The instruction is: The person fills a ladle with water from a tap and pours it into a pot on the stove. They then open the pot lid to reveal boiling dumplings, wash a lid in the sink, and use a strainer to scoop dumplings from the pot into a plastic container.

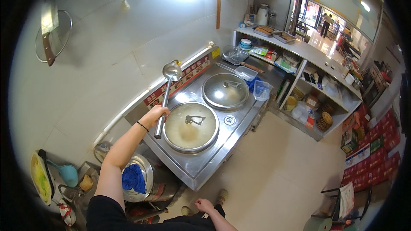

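Observation:
My left hand (pixel 156 115) grips the handle of a stainless steel ladle (pixel 172 72). The ladle's bowl points up toward the wall, while the handle's end hangs beside the nearer pot lid (pixel 181 134). That glass lid has a steel rim, looks steamed, and covers a round pot well in the steel cooking counter (pixel 189 166). Behind it, a second glass lid (pixel 221 94) covers another well. Low in front of my body, my right hand (pixel 204 205) has its fingers curled, and nothing shows in it.
A blue cloth (pixel 133 178) lies on a steel barrel (pixel 148 195) at the left. Clear plastic containers (pixel 261 90) and a wire strainer (pixel 233 54) stand at the counter's far end. Shelves (pixel 301 80) run beyond. Red boxes (pixel 369 154) are stacked right. A cleaver (pixel 48 25) hangs on the wall.

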{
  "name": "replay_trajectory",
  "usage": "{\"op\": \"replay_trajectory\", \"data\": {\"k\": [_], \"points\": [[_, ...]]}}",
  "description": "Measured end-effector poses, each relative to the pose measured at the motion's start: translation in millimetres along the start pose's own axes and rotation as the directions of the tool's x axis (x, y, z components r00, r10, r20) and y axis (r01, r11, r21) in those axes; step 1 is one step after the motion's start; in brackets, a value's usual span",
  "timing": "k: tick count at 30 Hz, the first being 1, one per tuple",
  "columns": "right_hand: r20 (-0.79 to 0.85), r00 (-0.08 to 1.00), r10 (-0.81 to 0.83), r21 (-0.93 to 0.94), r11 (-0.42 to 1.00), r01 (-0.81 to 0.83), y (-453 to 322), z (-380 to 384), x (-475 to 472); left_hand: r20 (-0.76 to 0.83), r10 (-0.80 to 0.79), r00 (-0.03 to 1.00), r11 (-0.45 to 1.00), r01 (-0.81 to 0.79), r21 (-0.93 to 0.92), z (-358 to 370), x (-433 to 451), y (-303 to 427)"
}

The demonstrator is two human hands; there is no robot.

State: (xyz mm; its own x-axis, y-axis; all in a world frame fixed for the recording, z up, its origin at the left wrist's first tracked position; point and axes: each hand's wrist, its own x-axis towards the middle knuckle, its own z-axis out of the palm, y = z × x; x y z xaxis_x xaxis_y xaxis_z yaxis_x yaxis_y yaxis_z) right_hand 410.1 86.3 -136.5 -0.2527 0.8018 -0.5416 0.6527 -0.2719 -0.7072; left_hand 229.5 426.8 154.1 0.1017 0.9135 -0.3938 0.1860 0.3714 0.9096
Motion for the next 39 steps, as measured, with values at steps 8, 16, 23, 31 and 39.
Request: {"op": "replay_trajectory", "data": {"k": [8, 16, 23, 31, 39], "points": [[-0.019, 0.997, 0.078, 0.009, 0.997, -0.078, 21.9, -19.6, -0.5, -0.057, 0.086, 0.995, 0.933, -0.06, 0.355, 30.6, 51.9, -41.0], [0.037, 0.996, 0.079, -0.001, 0.997, -0.079, 20.8, -19.8, 8.7, -0.082, -0.012, 0.997, 0.885, 0.049, 0.463, 68.3, 34.0, -59.7], [0.105, 0.993, 0.044, -0.03, 0.999, -0.041, 15.1, 1.8, 16.4, -0.107, 0.251, 0.962, 0.851, -0.166, 0.498, 41.4, -7.9, -35.9], [0.063, 0.996, -0.055, -0.089, 0.994, 0.061, -8.8, 19.3, 10.1, -0.117, 0.581, 0.805, 0.504, -0.244, 0.828, 0.5, -70.4, -38.1], [0.118, 0.99, -0.08, -0.212, 0.972, 0.104, -31.0, 47.8, 3.6, -0.195, 0.689, 0.699, 0.46, -0.213, 0.862, -30.1, -135.4, -93.2]]}}
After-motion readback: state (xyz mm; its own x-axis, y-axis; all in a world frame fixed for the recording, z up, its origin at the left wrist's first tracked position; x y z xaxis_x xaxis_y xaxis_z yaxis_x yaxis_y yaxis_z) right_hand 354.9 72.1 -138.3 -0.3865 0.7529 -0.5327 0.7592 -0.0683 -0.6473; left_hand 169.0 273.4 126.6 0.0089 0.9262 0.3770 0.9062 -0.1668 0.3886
